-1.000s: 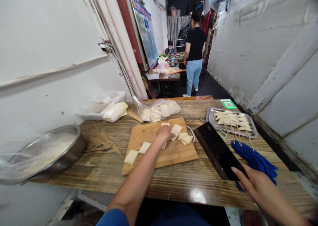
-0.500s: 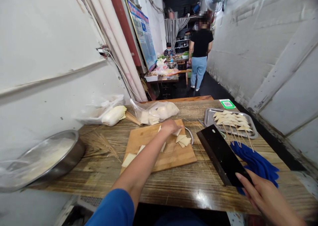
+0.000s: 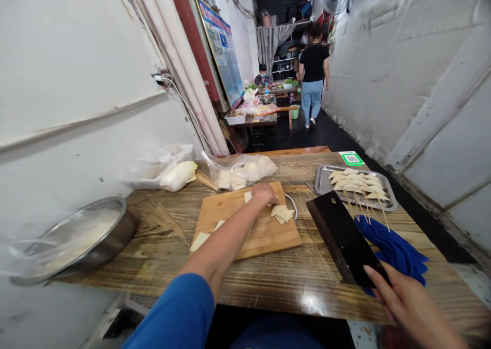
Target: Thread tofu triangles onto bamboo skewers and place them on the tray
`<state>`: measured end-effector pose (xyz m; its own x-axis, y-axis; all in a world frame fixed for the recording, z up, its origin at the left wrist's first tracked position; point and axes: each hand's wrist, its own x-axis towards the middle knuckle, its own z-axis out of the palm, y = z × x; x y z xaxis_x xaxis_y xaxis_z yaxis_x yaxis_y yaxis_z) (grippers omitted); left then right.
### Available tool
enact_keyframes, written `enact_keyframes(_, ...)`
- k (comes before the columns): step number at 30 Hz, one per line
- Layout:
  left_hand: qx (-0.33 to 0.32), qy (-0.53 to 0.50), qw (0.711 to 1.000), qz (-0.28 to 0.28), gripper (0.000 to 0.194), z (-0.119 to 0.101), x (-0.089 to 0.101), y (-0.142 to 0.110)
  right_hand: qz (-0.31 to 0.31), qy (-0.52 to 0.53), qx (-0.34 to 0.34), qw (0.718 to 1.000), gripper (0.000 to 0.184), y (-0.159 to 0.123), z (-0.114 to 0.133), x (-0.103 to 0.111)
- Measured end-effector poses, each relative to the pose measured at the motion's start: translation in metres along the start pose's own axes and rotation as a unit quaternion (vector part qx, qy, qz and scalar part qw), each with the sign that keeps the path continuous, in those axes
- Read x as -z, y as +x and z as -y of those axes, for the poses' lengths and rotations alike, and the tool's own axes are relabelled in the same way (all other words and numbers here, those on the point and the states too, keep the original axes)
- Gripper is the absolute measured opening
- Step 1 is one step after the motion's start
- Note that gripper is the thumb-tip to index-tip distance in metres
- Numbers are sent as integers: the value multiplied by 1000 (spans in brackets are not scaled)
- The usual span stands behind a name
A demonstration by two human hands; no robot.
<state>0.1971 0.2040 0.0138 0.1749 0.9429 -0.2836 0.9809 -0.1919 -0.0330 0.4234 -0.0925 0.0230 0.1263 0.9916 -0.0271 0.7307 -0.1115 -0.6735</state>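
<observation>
My right hand (image 3: 401,292) is closed around the lower end of a black cleaver (image 3: 343,236), held over the table's right side. My left hand (image 3: 264,193) reaches across to the far part of a wooden cutting board (image 3: 264,239). Its fingers point down at the board and are partly hidden, so I cannot make out whether they grip anything. Beside it lies a small pile of pale, thin cut sheets, like tofu skin (image 3: 283,214). More pale pieces (image 3: 200,241) lie at the board's left edge, partly behind my forearm.
A metal tray (image 3: 389,195) holds skewered pale pieces, with a blue cloth (image 3: 402,252) near it. A plastic bag of pale blocks (image 3: 245,172), a cabbage (image 3: 178,176), loose skewers (image 3: 161,218) and a metal basin (image 3: 126,218) stand left and behind. Two people are farther back.
My left hand has shifted slightly at the board, and the pale piece at its fingers no longer shows. The cleaver stays nearly in place. The standing person has walked farther away.
</observation>
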Motion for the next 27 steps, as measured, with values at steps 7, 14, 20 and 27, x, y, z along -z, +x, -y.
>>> enact_keyframes(7, 2, 5, 1000, -20, 53, 2, 0, -5, 2, 3, 2, 1000, 33, -2, -1, -1)
enact_keyframes(14, -55, 21, 992, -112, 52, 9, 3, -20, 10, 11, -34, 999, 38, -1, -4, -6)
enact_keyframes(20, -110, 15, 988, -104, 46, 16, 27, -44, -13, -6, -12, 1000, 38, 0, 1, -3)
enact_keyframes(27, -295, -11, 955, -14, 33, 35, 12, -128, -8, -26, 20, 999, 35, 6, 11, -6)
